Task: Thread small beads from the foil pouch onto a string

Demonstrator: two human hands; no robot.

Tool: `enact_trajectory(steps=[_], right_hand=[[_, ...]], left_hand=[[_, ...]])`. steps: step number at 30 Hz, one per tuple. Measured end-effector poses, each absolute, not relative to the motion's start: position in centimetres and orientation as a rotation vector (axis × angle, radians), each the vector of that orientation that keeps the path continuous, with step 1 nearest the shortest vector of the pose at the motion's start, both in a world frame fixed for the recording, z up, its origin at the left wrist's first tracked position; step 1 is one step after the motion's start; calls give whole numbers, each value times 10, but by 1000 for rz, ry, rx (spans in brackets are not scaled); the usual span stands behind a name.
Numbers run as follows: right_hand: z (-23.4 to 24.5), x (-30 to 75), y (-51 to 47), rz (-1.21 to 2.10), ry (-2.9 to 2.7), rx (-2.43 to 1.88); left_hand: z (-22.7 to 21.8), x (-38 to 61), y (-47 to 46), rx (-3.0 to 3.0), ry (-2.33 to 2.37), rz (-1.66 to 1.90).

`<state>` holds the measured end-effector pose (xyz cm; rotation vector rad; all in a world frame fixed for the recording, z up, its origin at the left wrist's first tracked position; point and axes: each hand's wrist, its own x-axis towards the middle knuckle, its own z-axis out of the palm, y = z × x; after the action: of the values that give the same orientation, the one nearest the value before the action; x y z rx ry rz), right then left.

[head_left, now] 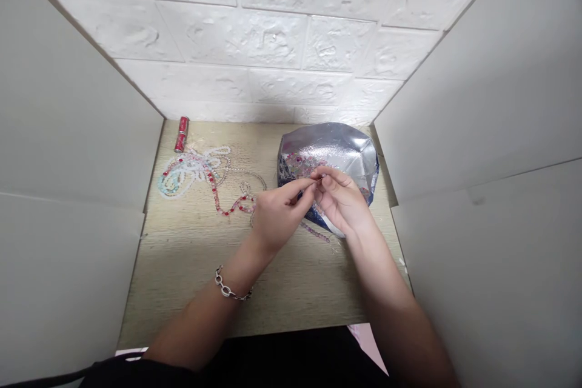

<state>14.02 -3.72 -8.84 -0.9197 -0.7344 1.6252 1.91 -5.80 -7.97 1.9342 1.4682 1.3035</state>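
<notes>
At the middle of the tabletop (182,267), over the near edge of a silver foil bag (336,148), we record:

1. Hands. Our left hand (277,213) and right hand (344,201) are drawn together, thumb and forefinger of each pinched shut. The fingertips (313,185) meet on something too small to make out. We judge it to be a point on the beaded strand (321,235), whose pink run lies on the tabletop just below the hands.

2. Handling notes, our judgement. Pinch close to the working point, so that little strand sags between the hands. Rest the wrists low for steadiness. Work above the bag, where loose beads (302,163) show through its opening, so a dropped bead lands inside and does not roll away.

3. Chain bracelet (230,288) on the left wrist. It sits clear of the strand and is best kept so.

4. Red-and-pink strand (227,206), left of the left hand, running back to a heap of pale and turquoise strands (191,170). Leave it undisturbed to avoid tangles.

5. Red tube (182,133), at the far left corner against the wall, well apart.
</notes>
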Motion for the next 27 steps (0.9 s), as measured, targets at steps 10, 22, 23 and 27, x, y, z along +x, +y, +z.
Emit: enact_trajectory(steps=[10,22,23,27], right_hand=[[-90,142,-38,1633,-755,-913],[-88,142,-39,1602,-806,-970],[-89,142,-39,1601,-811,-970],[-89,144,-39,1617,-807,-930]], left_hand=[[-79,19,-58,1855,1461,1290],[-78,19,-58,1829,1454,1284],[-78,19,-58,1825,1449,1290],[-78,20,-58,1810,1453,1292]])
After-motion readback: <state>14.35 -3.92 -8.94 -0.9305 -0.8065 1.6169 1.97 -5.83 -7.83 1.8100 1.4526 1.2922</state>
